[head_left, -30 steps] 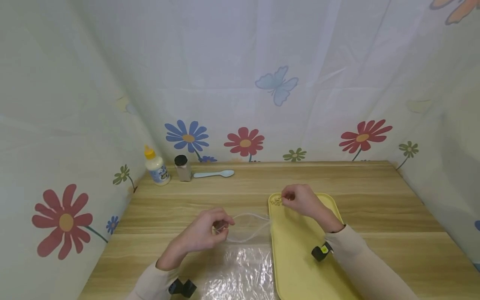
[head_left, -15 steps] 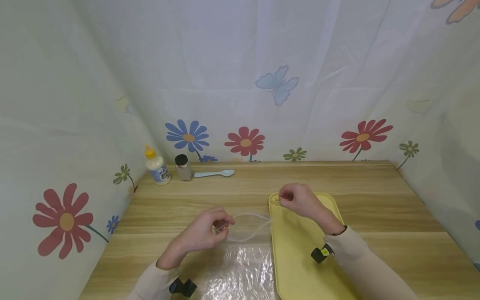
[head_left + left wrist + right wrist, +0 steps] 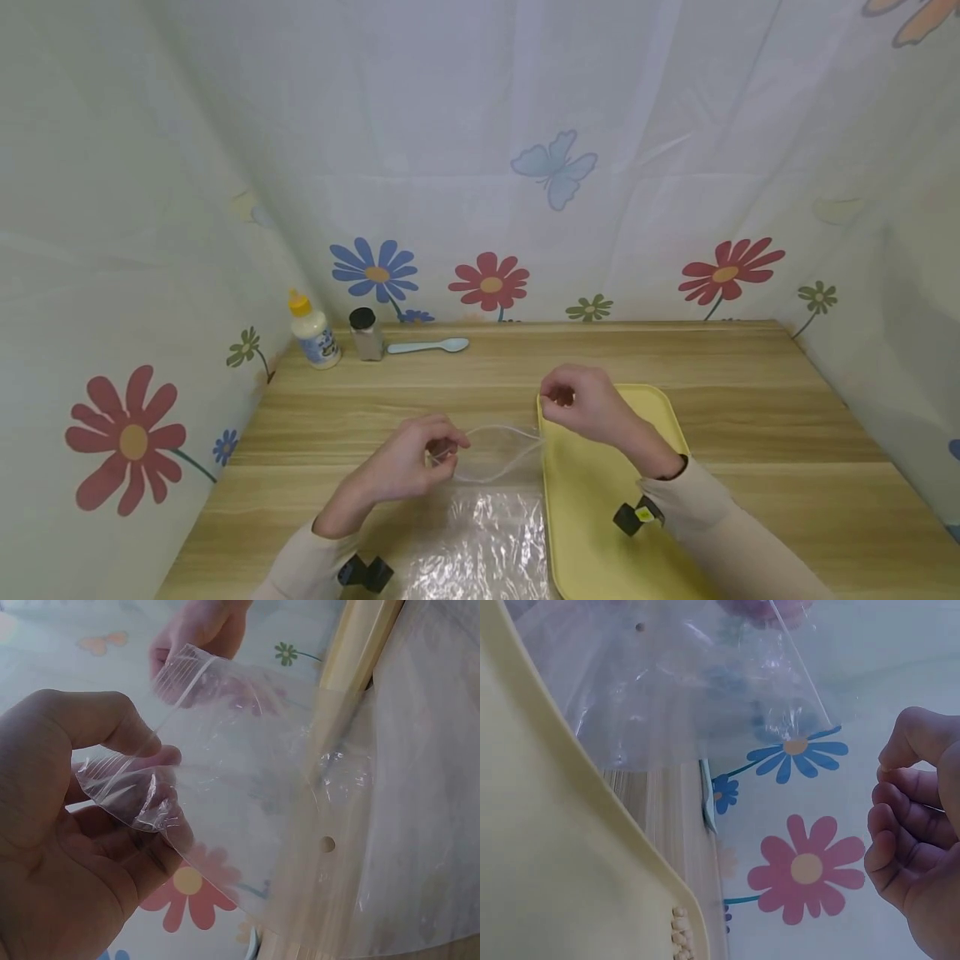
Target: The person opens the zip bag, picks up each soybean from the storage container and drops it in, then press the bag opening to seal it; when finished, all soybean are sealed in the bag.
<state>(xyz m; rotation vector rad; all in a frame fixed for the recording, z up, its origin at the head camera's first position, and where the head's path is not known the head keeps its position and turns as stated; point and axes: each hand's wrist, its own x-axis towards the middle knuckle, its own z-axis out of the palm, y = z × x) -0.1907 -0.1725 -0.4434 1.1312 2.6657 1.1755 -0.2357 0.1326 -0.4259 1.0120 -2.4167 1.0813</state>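
From here, the left hand (image 3: 412, 458) pinches the rim of the clear bag (image 3: 480, 542) at lower centre, seemingly so it gapes. The right hand (image 3: 588, 404) covers the upper-left corner of the yellow tray (image 3: 600, 525), thumb and forefinger together; whether they clasp 1 of the pale pieces (image 3: 679, 934), I cannot tell.

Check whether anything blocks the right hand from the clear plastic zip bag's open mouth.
Nothing visible stands between the right hand and the clear plastic zip bag in the left hand; the yellow rectangular tray lies lower.
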